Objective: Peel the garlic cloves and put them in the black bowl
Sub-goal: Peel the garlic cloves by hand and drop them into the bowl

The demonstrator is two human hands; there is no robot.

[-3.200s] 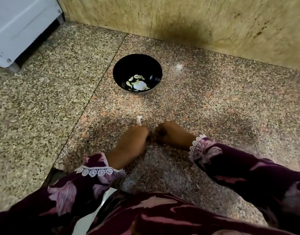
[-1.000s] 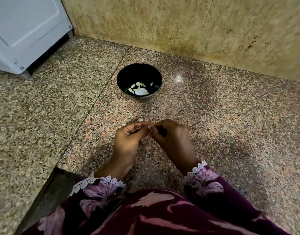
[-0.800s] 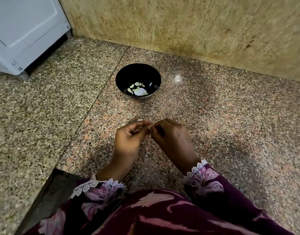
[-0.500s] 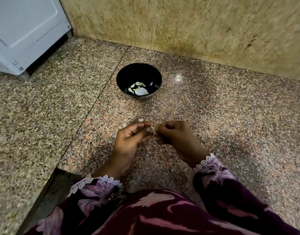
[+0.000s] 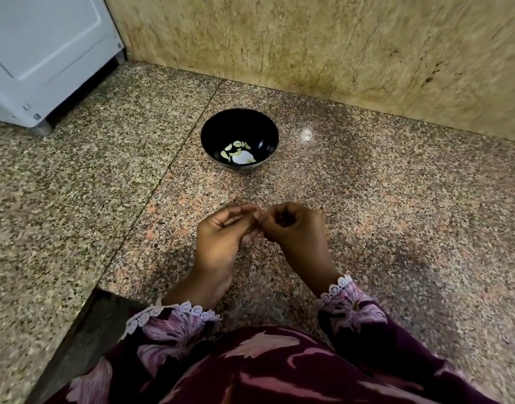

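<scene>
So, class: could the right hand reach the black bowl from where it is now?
Probably yes. The granite counter between the right hand and the black bowl is bare, though both hands are busy pinching a garlic clove, with the left hand alongside.

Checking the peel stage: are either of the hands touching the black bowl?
Apart: the head view shows bare counter between the bowl and both the left hand and right hand.

The person wears a dark maroon garment (image 5: 268,371) printed with large pink and lilac flower shapes. Both long sleeves end at the wrist in a white lace trim of small scalloped loops, seen on the left cuff (image 5: 174,312) and the right cuff (image 5: 336,288). Both hands are bare.
</scene>
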